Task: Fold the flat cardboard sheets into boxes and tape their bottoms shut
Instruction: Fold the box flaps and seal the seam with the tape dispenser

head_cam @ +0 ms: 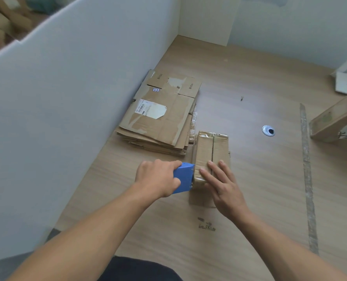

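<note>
A small folded cardboard box (211, 151) stands on the wooden table, its two closed flaps facing up with a seam down the middle. My left hand (158, 177) grips a blue tape dispenser (183, 177), whose front edge sits against the box's near left side. My right hand (221, 183) lies flat on the near end of the box, fingers straight and pressing the flaps down. A stack of flat cardboard sheets (160, 116) lies just behind and left of the box, against the white partition.
A white partition wall (67, 98) runs along the left side. A round metal grommet (268, 130) sits in the table to the right. Another cardboard box (335, 120) lies tipped at the right edge. A strip of old tape (307, 169) crosses the table.
</note>
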Available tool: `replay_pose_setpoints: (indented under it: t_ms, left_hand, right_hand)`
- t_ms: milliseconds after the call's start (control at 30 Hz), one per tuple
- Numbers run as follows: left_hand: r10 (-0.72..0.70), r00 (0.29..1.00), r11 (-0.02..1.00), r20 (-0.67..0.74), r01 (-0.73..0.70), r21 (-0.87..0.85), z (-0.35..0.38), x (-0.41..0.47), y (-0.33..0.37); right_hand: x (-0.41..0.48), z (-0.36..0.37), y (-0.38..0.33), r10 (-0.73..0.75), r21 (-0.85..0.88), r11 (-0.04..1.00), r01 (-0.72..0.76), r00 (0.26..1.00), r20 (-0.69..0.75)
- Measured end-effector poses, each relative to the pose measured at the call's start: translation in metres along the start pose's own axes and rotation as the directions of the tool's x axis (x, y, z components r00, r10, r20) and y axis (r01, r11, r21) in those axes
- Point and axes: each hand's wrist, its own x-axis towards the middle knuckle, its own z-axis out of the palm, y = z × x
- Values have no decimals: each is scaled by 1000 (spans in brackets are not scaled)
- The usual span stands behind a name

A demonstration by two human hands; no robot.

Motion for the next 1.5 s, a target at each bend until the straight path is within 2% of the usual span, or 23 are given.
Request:
replay_pose_setpoints:
  t_ms: [167,367,467,767,867,1000,1133,1300,1400,1500]
  left_hand:
    - [-33,999,999,-12,34,17,0,-4,7]
    - [-42,998,990,-36,46,131,-12,-4,21]
    - [-39,998,985,-39,45,167,-17,-1,25]
    - [-101,995,992,-16,102,76,-16,5,24]
    - [-99,995,990,-19,100,99,-18,7,25]
    - [-4,1000,937,-10,8,348,-13,11,29]
    - [24,999,950,30,-33,309,8,9,21]
    - [-47,999,991,-14,48,126,40,8,-10]
    - [-96,995,990,-16,97,102,62,3,-34]
    - [-126,989,986,-82,133,96,78,-5,-54]
  right_hand:
    - [-4,-3,-15,52,-13,999,-52,999,-6]
    - [-2,-8,-33,198,-7,980,-198,979,49]
    - [1,-9,-40,215,-21,977,-214,976,27]
    - [9,-16,-52,323,-28,946,-322,943,75]
    - [10,-19,-53,316,-73,948,-309,942,111]
    - [10,-30,-54,291,-157,951,-266,942,167]
    - [7,-34,-50,280,-183,950,-251,947,156]
    - [0,-34,-58,287,-57,958,-281,946,150]
    - [-6,-31,-74,290,97,949,-300,951,104]
    - [-19,-24,-96,287,247,927,-283,958,21]
